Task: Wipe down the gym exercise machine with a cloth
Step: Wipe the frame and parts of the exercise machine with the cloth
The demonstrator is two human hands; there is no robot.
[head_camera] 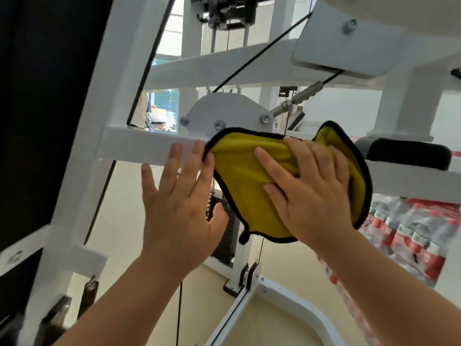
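R hand (311, 191) flat on yellow black-edged cloth (239, 186); L hand (179, 203) open beside it; white metal crossbar (139, 146) runs left.

Gym: white cable machine (159, 148), weight stack (228, 236).

No wording can be read for certain. The bottles (409, 236) stacked at the right carry red and white labels, but their print is too blurred to make out. A small dark mark (276, 126) just right of the machine's pulley plate (224, 108) may be lettering, but it is illegible.
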